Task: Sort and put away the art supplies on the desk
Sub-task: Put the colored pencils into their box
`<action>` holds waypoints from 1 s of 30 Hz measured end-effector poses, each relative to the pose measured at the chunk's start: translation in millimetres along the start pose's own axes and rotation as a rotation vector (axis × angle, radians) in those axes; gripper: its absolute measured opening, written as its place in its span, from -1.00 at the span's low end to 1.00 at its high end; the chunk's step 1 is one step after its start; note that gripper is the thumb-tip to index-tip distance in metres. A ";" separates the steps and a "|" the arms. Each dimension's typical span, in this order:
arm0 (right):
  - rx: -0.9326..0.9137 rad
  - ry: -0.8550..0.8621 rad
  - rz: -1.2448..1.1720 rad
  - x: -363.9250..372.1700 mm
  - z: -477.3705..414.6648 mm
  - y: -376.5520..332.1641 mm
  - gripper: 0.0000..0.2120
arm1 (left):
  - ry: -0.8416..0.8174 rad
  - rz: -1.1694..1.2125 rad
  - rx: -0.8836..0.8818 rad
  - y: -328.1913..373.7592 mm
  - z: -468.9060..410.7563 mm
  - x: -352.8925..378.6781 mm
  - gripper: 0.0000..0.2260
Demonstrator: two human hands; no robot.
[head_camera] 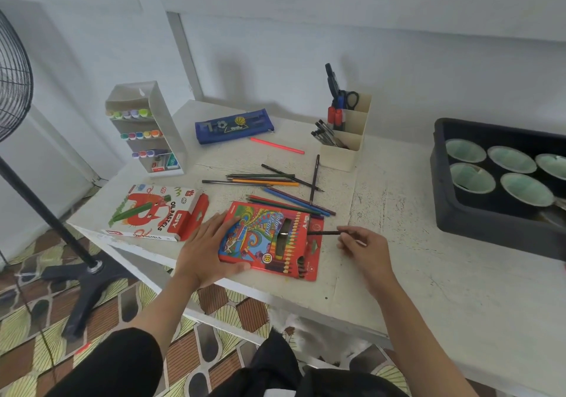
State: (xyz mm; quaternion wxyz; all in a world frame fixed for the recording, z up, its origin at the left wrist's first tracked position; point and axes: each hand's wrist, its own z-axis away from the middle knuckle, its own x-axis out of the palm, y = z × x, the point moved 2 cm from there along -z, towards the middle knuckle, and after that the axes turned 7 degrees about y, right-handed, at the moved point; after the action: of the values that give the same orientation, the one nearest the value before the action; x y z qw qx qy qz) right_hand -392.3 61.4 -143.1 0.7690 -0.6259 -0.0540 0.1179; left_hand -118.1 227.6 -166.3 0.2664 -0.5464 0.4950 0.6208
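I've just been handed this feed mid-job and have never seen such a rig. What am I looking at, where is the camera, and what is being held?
There is no machine here. One wide-angle camera sits on a person's head and looks down at their two bare hands. The left grip lies flat on a red coloured pencil box, on the white desk. The right grip pinches a dark pencil, one end of it at the box's open flap. Behind the box lie loose coloured pencils, and left of it is an oil pastels box. Further back stand a marker rack, a blue pencil case and a cream organiser with pens and scissors. At the right is a black tray of round cups.
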 end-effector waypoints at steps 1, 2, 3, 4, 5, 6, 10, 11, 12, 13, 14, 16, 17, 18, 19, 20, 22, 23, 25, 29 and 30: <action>-0.016 -0.027 0.064 2.1 0.2 -0.5 -0.82 | -0.003 -0.001 -0.001 0.2 -0.1 0.1 0.01; -0.044 -0.067 0.149 4.7 -0.2 -0.9 -0.81 | -0.006 -0.004 -0.002 0.1 -0.3 0.1 0.00; -0.085 -0.112 0.254 7.4 -0.5 -1.4 -0.78 | -0.010 -0.008 -0.002 0.2 -0.5 0.2 0.00; -0.144 -0.149 0.376 10.1 -0.8 -1.4 -0.76 | -0.013 -0.010 -0.002 0.3 -0.6 0.1 -0.01; -0.212 -0.173 0.483 13.0 -1.3 -1.0 -0.74 | -0.015 -0.012 -0.002 0.0 -0.9 0.2 -0.01; -0.268 -0.185 0.560 15.7 -1.8 0.0 -0.73 | -0.017 -0.014 -0.002 -0.3 -0.9 0.5 -0.01; -0.384 -0.249 0.666 21.4 -0.6 5.5 -0.67 | -0.015 -0.011 -0.004 -1.1 -1.1 1.6 0.01; -0.423 -0.254 0.682 21.9 0.0 5.8 -0.66 | -0.017 -0.011 -0.006 -1.0 -1.1 1.6 0.01; -0.459 -0.247 0.694 22.6 1.0 5.6 -0.67 | -0.019 -0.012 -0.007 -1.2 -1.1 1.4 0.01; -0.477 -0.230 0.696 23.4 1.9 5.3 -0.68 | -0.018 -0.011 -0.007 -1.0 -1.2 1.2 0.00; -0.476 -0.215 0.681 24.7 2.4 5.4 -0.69 | -0.015 -0.011 -0.006 -0.7 -1.0 0.8 0.00; -0.474 -0.208 0.651 27.7 2.2 7.1 -0.71 | -0.009 -0.013 -0.004 0.2 -0.5 0.2 0.00; -0.489 -0.209 0.645 28.4 2.0 7.6 -0.72 | -0.008 -0.016 -0.005 1.0 -0.3 -0.3 0.01; -0.498 -0.206 0.635 27.7 1.4 8.0 -0.74 | -0.007 -0.019 -0.005 1.6 -0.3 -0.8 0.01; -0.495 -0.198 0.625 25.5 0.4 7.4 -0.77 | -0.006 -0.019 -0.005 2.1 -0.2 -1.3 0.02; -0.494 -0.183 0.624 22.2 -1.3 7.3 -0.79 | -0.005 -0.015 -0.005 2.4 -0.3 -1.5 0.02; -0.486 -0.153 0.641 14.9 -4.2 7.2 -0.83 | -0.009 -0.006 -0.006 2.4 -0.2 -1.6 0.01; -0.481 -0.133 0.642 12.0 -5.6 7.5 -0.85 | -0.013 -0.007 -0.006 2.0 0.0 -1.4 0.01; -0.474 -0.098 0.622 9.1 -7.6 7.4 -0.86 | -0.016 -0.009 -0.009 1.3 0.2 -1.0 0.00; -0.462 -0.092 0.624 12.8 -11.4 9.0 -0.86 | -0.016 -0.017 -0.011 2.3 -0.4 -1.1 0.02; -0.459 -0.095 0.629 14.4 -12.3 9.7 -0.87 | -0.020 -0.017 -0.012 2.7 -0.7 -1.3 0.02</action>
State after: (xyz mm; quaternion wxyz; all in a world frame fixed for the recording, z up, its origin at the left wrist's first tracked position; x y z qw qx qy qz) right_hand -376.7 55.1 -156.1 0.5318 -0.7616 0.0800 0.3615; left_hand -119.8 226.3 -164.2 0.2732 -0.5461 0.4839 0.6269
